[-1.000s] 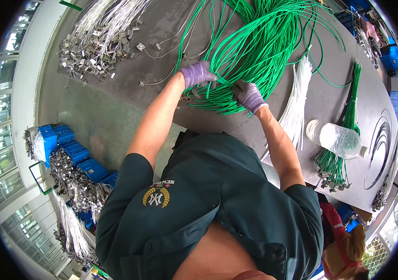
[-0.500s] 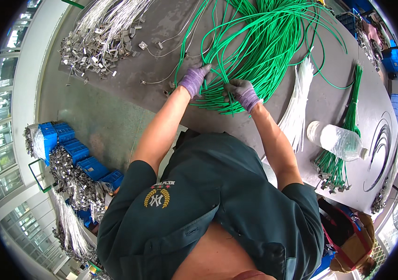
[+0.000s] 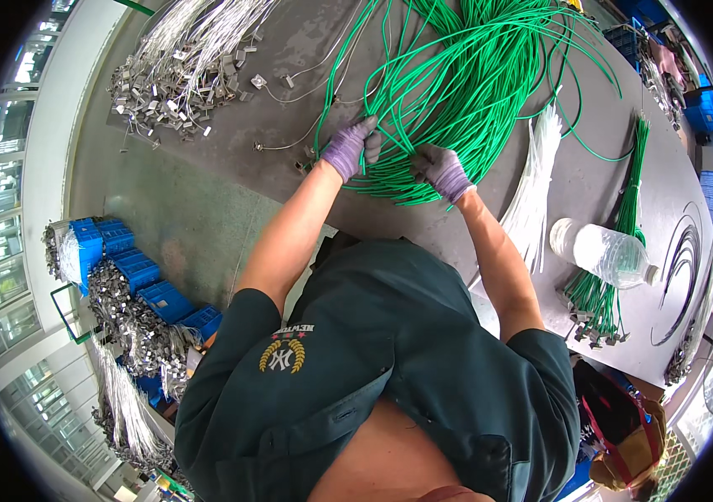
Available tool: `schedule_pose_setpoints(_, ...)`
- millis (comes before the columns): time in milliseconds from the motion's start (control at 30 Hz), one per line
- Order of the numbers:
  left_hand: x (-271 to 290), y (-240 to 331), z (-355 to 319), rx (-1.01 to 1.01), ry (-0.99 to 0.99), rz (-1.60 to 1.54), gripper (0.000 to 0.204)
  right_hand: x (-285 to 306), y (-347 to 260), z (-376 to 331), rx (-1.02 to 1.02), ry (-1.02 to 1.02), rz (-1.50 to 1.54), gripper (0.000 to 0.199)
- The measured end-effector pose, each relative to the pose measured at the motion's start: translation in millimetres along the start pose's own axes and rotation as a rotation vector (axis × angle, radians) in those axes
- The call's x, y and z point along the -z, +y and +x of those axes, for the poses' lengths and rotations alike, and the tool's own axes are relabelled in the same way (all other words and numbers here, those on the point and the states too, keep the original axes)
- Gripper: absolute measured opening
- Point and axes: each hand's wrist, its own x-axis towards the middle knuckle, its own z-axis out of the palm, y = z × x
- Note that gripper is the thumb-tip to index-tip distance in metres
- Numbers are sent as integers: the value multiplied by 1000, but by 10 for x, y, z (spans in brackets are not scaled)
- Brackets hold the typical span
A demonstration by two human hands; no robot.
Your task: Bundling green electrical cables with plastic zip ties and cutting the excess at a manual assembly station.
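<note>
A dark grey tabletop [image 3: 231,142] fills the upper part of the view, bending toward the fisheye rim, with a greenish-grey floor [image 3: 176,209] below its left edge. A large, loose bundle of glossy green cables [image 3: 490,100] spreads over the upper middle of the table, its looped strands sweeping down toward the person's side.

At the lower left of this bundle, the left hand [image 3: 353,146], in a purple-and-grey knit glove, is curled around a few of the green strands, thumb pointing up and to the right. The right hand [image 3: 442,170], gloved alike, is just beside it, over the lower part of the bundle, fingers bent and pinching green strands; exactly how many each hand grips cannot be told.

To the right of the right hand lies a bundle of flat white strips [image 3: 535,176]. Farther right, a clear plastic bottle [image 3: 603,253] lies on its side across a slim bundle of green wires [image 3: 633,176] with metal connectors at its lower end. Beyond it are thin curved black wires [image 3: 679,284]. At upper left, white wires [image 3: 197,42] end in a pile of small silver metal connectors [image 3: 172,100]. Blue plastic crates [image 3: 135,270] stand lower left, beside the floor.
</note>
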Motion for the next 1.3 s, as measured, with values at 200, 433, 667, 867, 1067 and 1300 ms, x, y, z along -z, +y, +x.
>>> schedule_pose_setpoints(200, -40, -153, 117, -35, 93, -187, 20, -113, 6, -61, -92, 3, 259, 23)
schedule_pose_setpoints(433, -129, -279, 43, -104, 131, -53, 18, -153, -16, 58, -148, 257, 648, 21)
schedule_pose_setpoints(667, -325, -472, 60, -610, 411, 1085, 17, -258, 31, 207, -104, 283, 426, 30)
schedule_pose_setpoints(867, -160, -652, 33, -266, 278, 1281, 24, -299, 142, 165, -123, 107, 525, 38)
schedule_pose_setpoints(1067, -177, -529, -24, -446, 25, 1331, 38, -267, 256, 255, -163, 182, 363, 49)
schedule_pose_setpoints(1300, -406, -93, 30, -326, 364, 1478, 34, -336, 386, 327, 20, 227, -62, 41)
